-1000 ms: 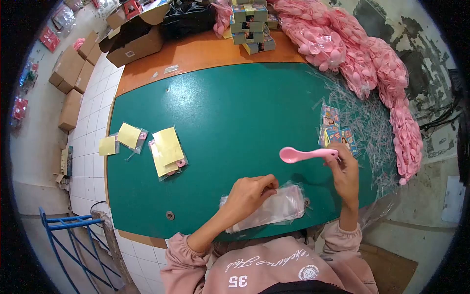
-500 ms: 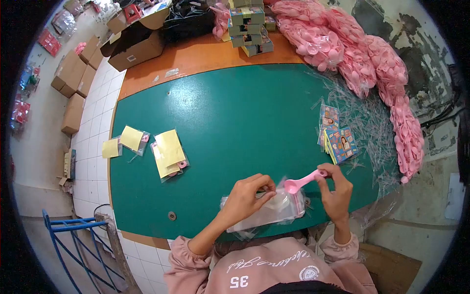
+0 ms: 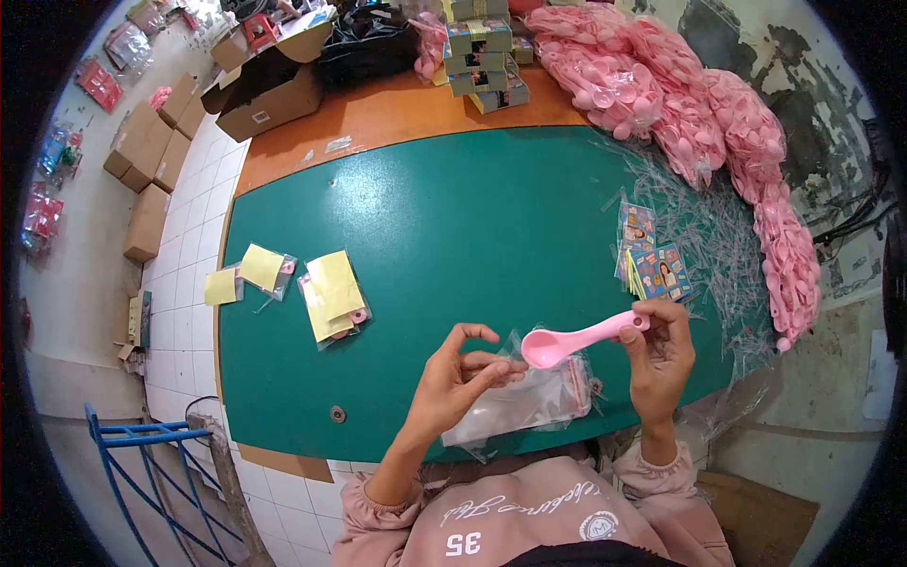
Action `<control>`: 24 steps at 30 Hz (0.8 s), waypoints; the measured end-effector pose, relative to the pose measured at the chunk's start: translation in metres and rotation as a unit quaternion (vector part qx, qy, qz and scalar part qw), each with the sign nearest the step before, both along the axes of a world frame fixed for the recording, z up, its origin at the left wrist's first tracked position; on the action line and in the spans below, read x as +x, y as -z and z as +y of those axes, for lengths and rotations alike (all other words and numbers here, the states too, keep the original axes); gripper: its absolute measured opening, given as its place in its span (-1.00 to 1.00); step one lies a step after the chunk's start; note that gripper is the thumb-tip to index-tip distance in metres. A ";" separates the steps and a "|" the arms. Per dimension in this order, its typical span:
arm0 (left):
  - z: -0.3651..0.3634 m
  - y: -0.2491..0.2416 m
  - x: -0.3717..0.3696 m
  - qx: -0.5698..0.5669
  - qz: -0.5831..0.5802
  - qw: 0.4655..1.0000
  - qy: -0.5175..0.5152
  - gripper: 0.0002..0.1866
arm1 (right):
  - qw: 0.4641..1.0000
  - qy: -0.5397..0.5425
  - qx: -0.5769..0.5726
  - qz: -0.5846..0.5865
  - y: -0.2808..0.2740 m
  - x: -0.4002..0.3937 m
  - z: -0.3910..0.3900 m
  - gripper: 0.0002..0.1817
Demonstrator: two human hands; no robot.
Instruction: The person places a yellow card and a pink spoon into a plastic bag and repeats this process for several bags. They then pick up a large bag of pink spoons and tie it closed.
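Observation:
A pink spoon (image 3: 576, 342) is held by its handle end in my right hand (image 3: 660, 364), between thumb and fingers. Its bowl points left, close to the fingertips of my left hand (image 3: 458, 381). The left thumb and fingers pinch the edge of a clear plastic bag (image 3: 513, 348), partly hidden behind the spoon's bowl. Beneath both hands, a stack of clear plastic bags (image 3: 520, 411) lies at the near table edge. Picture cards (image 3: 661, 274) lie beyond my right hand.
Yellow cards in bags (image 3: 335, 293) lie left on the green table (image 3: 453, 217). Clear plastic strips (image 3: 704, 227) and heaped pink spoons (image 3: 680, 123) are at right. Card bundles (image 3: 477, 61) and an open carton (image 3: 269, 99) stand at the back. A blue metal frame (image 3: 156, 435) stands lower left.
My right hand has raised the spoon slightly, bringing its bowl leftward. My left index finger has lifted away from the thumb, and a bag edge now shows at the left fingers.

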State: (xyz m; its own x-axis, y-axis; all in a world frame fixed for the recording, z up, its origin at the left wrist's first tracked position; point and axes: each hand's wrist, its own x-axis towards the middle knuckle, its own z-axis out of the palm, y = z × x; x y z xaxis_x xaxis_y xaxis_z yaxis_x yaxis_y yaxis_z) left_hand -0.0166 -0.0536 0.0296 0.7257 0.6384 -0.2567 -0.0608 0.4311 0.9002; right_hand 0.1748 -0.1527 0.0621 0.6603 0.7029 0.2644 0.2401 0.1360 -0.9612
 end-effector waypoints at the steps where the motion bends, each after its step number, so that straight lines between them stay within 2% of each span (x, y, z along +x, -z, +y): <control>1: 0.000 -0.001 -0.001 0.012 0.019 1.000 0.001 -0.77 | 1.000 -0.022 -0.006 -0.016 0.000 -0.001 0.000 -0.78; 6: -0.002 -0.001 0.000 0.000 0.038 0.999 0.019 -0.65 | 0.994 -0.086 -0.039 -0.052 0.002 -0.001 0.002 -0.72; 8: -0.006 0.005 0.003 0.089 0.026 0.995 0.043 -0.65 | 0.984 -0.140 -0.067 -0.088 0.000 -0.001 0.006 -0.70; 9: -0.008 0.004 0.005 0.085 0.009 0.995 0.042 -0.66 | 0.984 -0.139 -0.066 -0.088 0.000 -0.002 0.007 -0.70; 11: -0.012 0.000 0.007 0.100 0.018 0.993 0.059 -0.67 | 0.972 -0.207 -0.106 -0.018 0.000 -0.006 0.011 -0.70; 12: -0.013 -0.005 0.009 0.114 0.029 0.990 0.074 -0.69 | 0.973 -0.204 -0.106 -0.019 0.000 -0.006 0.012 -0.70; 13: -0.007 -0.016 0.008 0.193 0.119 0.964 0.136 -0.71 | 0.977 -0.191 -0.092 -0.004 0.001 -0.007 0.012 -0.68; 14: -0.002 -0.015 0.006 0.192 0.117 0.964 0.139 -0.71 | 0.981 -0.179 -0.079 0.010 0.002 -0.007 0.012 -0.66; 16: 0.005 -0.009 0.003 0.166 0.164 0.936 0.265 -0.67 | 0.982 -0.171 -0.081 -0.013 0.002 -0.006 0.009 -0.70; 17: 0.003 -0.007 0.005 0.166 0.163 0.935 0.268 -0.67 | 0.982 -0.165 -0.083 -0.035 0.003 -0.006 0.008 -0.72; 18: -0.002 -0.005 0.007 0.109 0.104 0.968 0.202 -0.66 | 0.983 -0.162 -0.083 -0.035 0.002 -0.004 0.009 -0.72; 19: -0.004 -0.004 0.010 0.050 0.043 0.989 0.132 -0.65 | 0.966 -0.226 -0.048 -0.116 0.000 -0.001 0.012 -0.70; 21: -0.004 -0.006 0.016 0.064 0.040 0.991 0.106 -0.66 | 0.919 -0.311 -0.024 -0.240 0.002 -0.002 0.014 -0.51; 22: -0.003 -0.007 0.019 0.077 0.036 0.993 0.078 -0.66 | 0.920 -0.309 -0.024 -0.241 0.003 0.002 0.014 -0.51; 24: 0.000 -0.007 0.019 0.074 0.006 0.993 0.089 -0.64 | 0.934 -0.330 -0.011 -0.134 0.007 0.017 0.013 -0.58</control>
State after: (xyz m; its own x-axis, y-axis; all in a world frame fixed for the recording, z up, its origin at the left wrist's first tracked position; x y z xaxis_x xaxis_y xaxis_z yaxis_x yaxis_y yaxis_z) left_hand 0.0019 -0.0534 0.0368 0.8272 0.5324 -0.1796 0.0162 0.2968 0.9548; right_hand 0.1920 -0.1401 0.0548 -0.0064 0.9409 0.3385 0.3431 0.3200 -0.8831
